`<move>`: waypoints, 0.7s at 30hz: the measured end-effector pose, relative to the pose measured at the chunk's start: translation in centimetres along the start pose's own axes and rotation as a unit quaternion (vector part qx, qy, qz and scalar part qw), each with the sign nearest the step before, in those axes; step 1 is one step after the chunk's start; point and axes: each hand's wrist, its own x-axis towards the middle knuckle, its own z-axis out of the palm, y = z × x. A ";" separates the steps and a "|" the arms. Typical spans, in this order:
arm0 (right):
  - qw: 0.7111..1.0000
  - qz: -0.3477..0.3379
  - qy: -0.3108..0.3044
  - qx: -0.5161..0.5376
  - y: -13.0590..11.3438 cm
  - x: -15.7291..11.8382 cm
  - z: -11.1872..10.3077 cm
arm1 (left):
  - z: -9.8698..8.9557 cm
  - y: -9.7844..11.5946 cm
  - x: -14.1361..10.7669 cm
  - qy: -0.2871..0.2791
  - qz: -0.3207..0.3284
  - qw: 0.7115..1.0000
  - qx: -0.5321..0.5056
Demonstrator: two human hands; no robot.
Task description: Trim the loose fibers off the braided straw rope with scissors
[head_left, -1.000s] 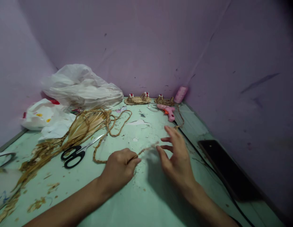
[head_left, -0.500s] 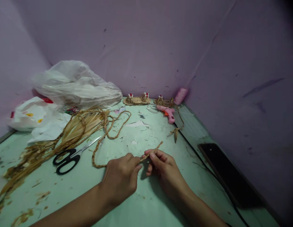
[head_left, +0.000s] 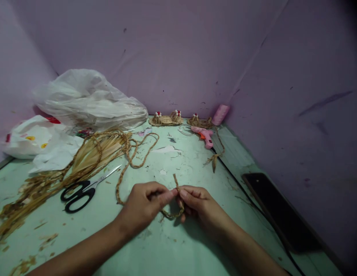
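Between my two hands a braided straw rope (head_left: 172, 217) bends into a small loop hanging below the fingers, its short end sticking up above them. My left hand (head_left: 146, 203) pinches the rope with thumb and forefinger near that end. The fingertips of my right hand (head_left: 197, 197) close on it from the other side, touching or almost touching the left thumb. From behind my left hand the rest of the rope trails away in curves over the table toward a bundle of dry straw (head_left: 112, 151).
Black-handled scissors (head_left: 86, 191) lie at left by the straw. White plastic bags (head_left: 92, 101) stand behind. At the back are woven slippers (head_left: 167, 120), a pink glue gun (head_left: 204, 136) with a black cord and a pink thread spool (head_left: 221, 114). A phone (head_left: 279, 211) lies at right.
The rope, held fairly straight before, now curves into a loop. Its free end has swung from pointing right to pointing up. My left hand has turned and its thumb reaches the right fingertips.
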 end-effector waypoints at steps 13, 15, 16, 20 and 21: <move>0.991 -0.080 0.008 -0.104 0.7 -0.6 1.5 | 0.2 -0.3 1.0 0.028 -0.105 0.988 -0.112; 0.989 -0.088 0.010 -0.115 0.8 -0.7 1.7 | 0.2 -0.4 1.0 0.031 -0.103 0.990 -0.096; 0.990 -0.078 0.014 -0.120 0.7 -0.8 1.7 | 0.2 -0.4 1.0 0.034 -0.099 0.990 -0.094; 0.993 -0.001 0.030 -0.118 -0.3 -0.6 0.8 | -0.4 -0.9 0.8 0.023 -0.070 0.987 -0.141; 0.993 0.011 0.034 -0.115 -0.6 -0.5 0.4 | -0.5 -1.0 0.7 0.019 -0.066 0.984 -0.162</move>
